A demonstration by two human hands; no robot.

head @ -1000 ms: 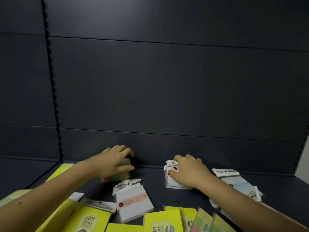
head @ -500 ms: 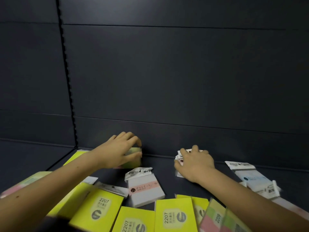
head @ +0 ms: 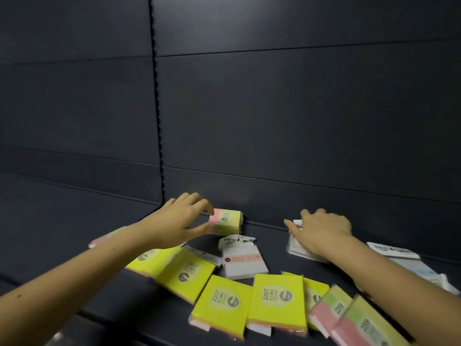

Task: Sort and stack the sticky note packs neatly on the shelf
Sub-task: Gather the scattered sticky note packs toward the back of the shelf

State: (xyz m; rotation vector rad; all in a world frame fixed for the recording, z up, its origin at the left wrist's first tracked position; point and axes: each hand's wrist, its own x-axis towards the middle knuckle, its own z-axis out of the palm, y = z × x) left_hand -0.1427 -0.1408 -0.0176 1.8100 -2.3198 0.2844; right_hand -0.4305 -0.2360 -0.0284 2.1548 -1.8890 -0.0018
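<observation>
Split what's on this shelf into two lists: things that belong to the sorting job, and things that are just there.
Part of the job:
- pastel pack in the left hand
- white packs under the right hand
- white pack with pink band
- yellow 2207 packs
- pink-and-green 2209 packs
- clear-wrapped packs
- shelf

Just there:
- dark back panel
- slotted upright

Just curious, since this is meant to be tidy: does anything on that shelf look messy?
Yes. The yellow packs along the front edge lie fanned at differing angles, some overlapping, not stacked. A white pack with a pink band sits tilted behind them.
</observation>
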